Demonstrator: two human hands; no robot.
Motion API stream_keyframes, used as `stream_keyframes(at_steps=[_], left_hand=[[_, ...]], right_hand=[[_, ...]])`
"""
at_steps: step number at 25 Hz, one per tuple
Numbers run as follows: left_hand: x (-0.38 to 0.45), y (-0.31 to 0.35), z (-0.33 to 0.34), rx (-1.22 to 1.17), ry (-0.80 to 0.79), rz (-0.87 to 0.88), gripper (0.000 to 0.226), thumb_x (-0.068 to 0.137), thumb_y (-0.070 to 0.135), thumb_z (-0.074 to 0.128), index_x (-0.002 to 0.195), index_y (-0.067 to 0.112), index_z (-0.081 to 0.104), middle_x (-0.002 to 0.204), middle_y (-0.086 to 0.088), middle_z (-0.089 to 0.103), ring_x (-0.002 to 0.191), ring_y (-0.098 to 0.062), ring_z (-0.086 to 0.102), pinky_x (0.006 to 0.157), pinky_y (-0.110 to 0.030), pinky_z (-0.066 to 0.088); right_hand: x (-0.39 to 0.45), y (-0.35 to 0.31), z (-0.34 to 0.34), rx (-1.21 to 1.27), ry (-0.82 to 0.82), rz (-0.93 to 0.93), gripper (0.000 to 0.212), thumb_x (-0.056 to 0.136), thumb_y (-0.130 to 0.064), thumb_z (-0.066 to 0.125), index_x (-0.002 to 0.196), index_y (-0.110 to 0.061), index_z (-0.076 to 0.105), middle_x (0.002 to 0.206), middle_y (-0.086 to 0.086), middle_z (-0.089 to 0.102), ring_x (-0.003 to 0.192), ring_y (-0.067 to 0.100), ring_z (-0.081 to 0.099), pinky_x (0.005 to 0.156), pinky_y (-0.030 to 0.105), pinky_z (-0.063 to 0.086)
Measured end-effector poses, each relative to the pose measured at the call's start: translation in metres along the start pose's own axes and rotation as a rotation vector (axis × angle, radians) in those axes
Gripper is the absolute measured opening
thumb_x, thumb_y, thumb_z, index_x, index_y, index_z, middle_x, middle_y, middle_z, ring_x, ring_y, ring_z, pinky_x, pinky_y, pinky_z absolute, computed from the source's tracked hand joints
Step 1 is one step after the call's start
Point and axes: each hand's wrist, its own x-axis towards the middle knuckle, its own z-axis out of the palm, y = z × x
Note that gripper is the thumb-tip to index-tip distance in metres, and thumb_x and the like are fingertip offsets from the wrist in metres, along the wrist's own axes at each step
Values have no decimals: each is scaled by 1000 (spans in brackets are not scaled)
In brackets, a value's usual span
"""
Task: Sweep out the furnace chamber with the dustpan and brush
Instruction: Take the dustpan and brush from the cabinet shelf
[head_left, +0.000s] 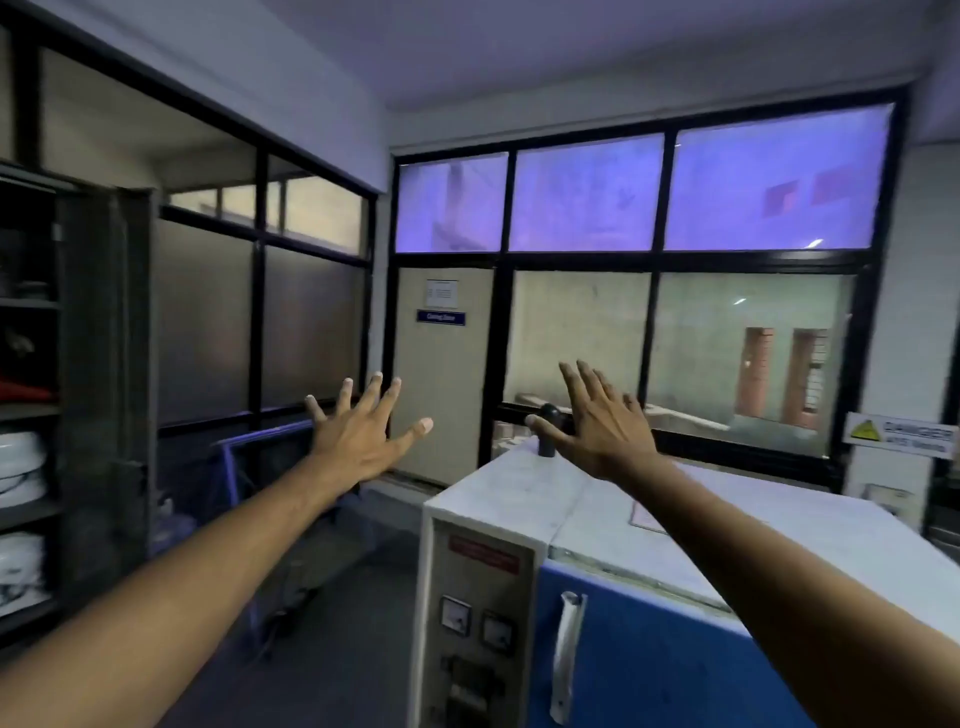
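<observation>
The furnace (597, 514) is a white box at the lower right with a blue front door (649, 665), shut, bearing a pale upright handle (566, 654). A grey control panel (478, 623) with two small meters sits left of the door. My left hand (363, 431) is stretched out in the air left of the furnace, fingers spread, holding nothing. My right hand (602, 421) is raised above the furnace top, fingers spread and empty, in front of a dark knob (549, 428). No dustpan or brush is in view.
A dark shelf unit (67, 395) with white bowls stands at the left. A blue-framed trolley (270, 457) is on the floor beyond my left arm. A door (441, 374) and large windows close the far wall. A danger sign (901, 434) hangs at the right.
</observation>
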Motion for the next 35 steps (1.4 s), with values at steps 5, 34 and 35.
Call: stream_keyframes(at_steps=[5,34,35], left_hand=[[33,-121,32,159,14,-182,107,74,97,1,162,37,6,172,9,1,157,-34,5,114,-77,7],[234,-669,174,531,-92,-915,107,75,96,8,163,36,3,172,6,4,158,-32,3,117,-73,10],[243,-687,179,515,-89,-922,107,75,96,9,163,36,3,172,6,3,158,-32,2,117,-72,11]], right_hand=[[91,-86,103,90,-13,-157,104,81,-92,16,163,-30,-2,172,2,1,159,23,8,122,59,22],[539,-641,549,628,-179,-917,98,88,-83,32,163,-26,5,171,5,9,158,24,9,122,59,20],[548,-660,561,621,-177,-940,97,89,-82,33,163,-26,5,171,6,10,158,26,11,122,59,22]])
